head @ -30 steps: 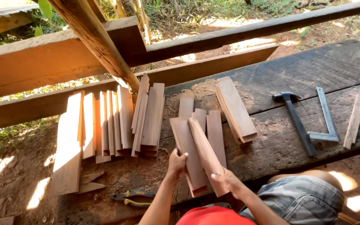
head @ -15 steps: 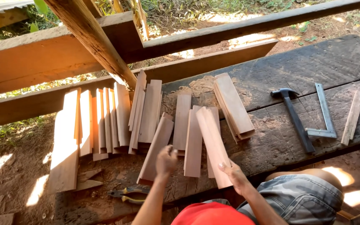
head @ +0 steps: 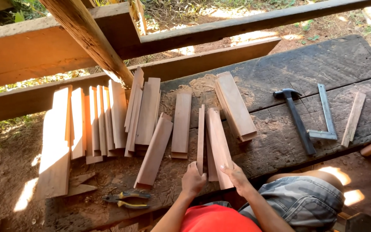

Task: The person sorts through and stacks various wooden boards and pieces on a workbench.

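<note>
your left hand (head: 193, 179) grips a thin plank on edge (head: 200, 139); right hand (head: 236, 176) pinches the flat plank (head: 219, 146) beside it; pliers (head: 126, 199) left of both.

My left hand (head: 193, 180) and right hand (head: 236, 176) grip smooth, matt reddish wood slats (head: 217, 144). The workbench (head: 323, 68) is dark, rough, weathered timber dusted with pale sawdust (head: 198, 86). The hammer (head: 297, 120) looks matt black; the square (head: 325, 116) is dull grey metal.
</note>
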